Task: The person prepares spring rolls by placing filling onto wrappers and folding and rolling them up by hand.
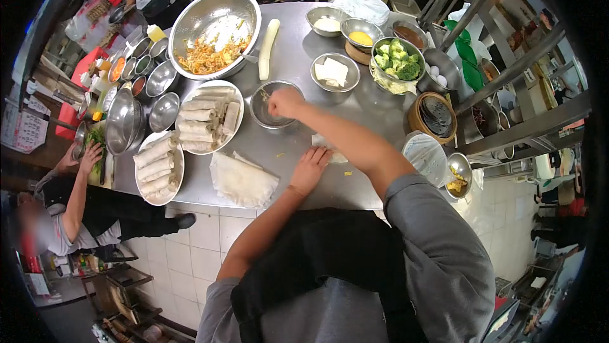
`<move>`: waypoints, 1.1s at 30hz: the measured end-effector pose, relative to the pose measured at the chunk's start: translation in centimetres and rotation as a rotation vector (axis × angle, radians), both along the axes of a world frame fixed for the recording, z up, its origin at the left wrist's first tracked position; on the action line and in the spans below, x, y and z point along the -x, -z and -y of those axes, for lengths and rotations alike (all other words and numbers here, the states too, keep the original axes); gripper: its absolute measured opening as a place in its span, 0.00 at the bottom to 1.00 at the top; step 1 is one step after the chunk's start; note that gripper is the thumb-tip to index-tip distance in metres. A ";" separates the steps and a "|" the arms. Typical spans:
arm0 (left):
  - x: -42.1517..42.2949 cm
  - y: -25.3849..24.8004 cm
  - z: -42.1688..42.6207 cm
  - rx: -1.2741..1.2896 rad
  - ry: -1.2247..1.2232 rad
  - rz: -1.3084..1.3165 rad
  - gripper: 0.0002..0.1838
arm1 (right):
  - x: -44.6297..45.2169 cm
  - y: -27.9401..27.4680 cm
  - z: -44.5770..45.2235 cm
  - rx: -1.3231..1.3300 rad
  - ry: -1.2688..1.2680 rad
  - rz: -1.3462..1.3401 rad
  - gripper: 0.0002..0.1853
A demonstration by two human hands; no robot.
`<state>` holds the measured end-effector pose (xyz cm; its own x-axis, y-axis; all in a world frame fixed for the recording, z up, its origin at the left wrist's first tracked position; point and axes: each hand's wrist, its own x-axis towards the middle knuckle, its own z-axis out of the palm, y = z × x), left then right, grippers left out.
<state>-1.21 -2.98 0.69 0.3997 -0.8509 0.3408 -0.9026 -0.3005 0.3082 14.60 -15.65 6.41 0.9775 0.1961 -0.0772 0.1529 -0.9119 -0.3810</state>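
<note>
My right hand (287,102) is closed over a small metal bowl (256,115), its fingers down inside the rim. A thin pale bit shows at the fingertips, too small to make out. My left hand (309,168) lies on the steel table with its fingers stretched out, touching a pale, partly covered wrapper (333,153). To its left is a stack of thin round wrappers (241,181), the top one folded over. Rolled spring rolls (198,116) fill one white oval plate (236,137), and more rolls (157,168) lie on a second plate (180,184).
A large metal bowl (250,16) holds shredded filling, beside a long white radish-like vegetable (269,48). Broccoli (396,61), tofu-like white blocks (332,72), yellow liquid (361,37) and eggs (438,77) stand in bowls on the right. A co-worker's hands (91,156) handle greens at left.
</note>
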 end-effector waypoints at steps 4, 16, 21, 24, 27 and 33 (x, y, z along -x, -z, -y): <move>-0.2 0.9 0.2 0.015 0.024 -0.012 0.25 | 3.8 -4.8 5.4 -0.663 0.047 -0.150 0.12; 0.1 0.1 0.1 0.049 0.015 -0.037 0.25 | 22.5 3.5 13.0 0.246 -0.251 0.208 0.24; 0.1 0.2 0.1 0.040 0.017 0.000 0.25 | 20.2 0.9 11.1 0.303 -0.308 0.194 0.23; 0.0 -0.4 0.0 0.018 0.014 0.030 0.25 | 19.7 3.7 10.9 0.257 -0.323 0.266 0.24; 0.0 -0.2 0.0 0.038 0.015 0.028 0.25 | 20.1 2.1 13.9 0.325 -0.261 0.133 0.29; 0.0 0.1 0.2 0.051 0.014 0.010 0.24 | 20.4 0.6 11.3 -0.065 0.353 -0.120 0.54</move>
